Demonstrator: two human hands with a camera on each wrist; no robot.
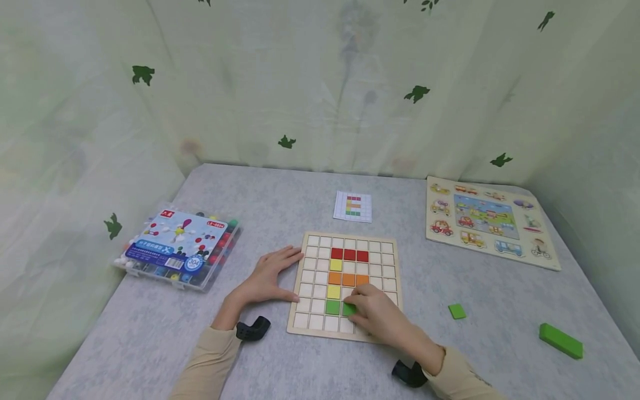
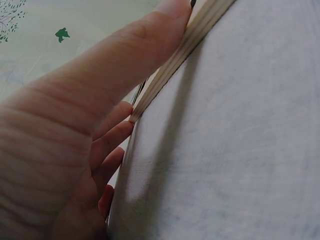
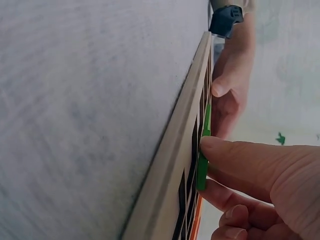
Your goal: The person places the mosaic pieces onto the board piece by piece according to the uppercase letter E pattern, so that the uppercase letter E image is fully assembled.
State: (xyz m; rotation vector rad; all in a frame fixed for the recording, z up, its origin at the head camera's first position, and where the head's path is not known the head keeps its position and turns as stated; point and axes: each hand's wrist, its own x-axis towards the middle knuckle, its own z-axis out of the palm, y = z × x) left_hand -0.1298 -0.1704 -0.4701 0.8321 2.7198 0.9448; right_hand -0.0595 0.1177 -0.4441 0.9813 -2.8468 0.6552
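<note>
A wooden grid board [image 1: 389, 271] lies on the table with red, orange, yellow and green square tiles set in some of its cells. My right hand [image 1: 382, 316] pinches a green tile [image 3: 202, 170] between thumb and fingers at the board's lower part. Just left of that tile, another green tile [image 1: 332, 307] sits in a cell. Along the board's left edge rests my left hand [image 1: 267, 279], fingers spread, with the thumb [image 2: 145, 42] touching the wooden side. Behind the board lies a pattern card [image 1: 352, 207] showing similar coloured squares.
To the right are a loose green tile [image 1: 457, 311] and a long green block [image 1: 561, 340]. A wooden vehicle puzzle [image 1: 492, 222] lies at the back right. A clear plastic case [image 1: 177, 247] of coloured pieces sits at the left. Each wrist wears a black device.
</note>
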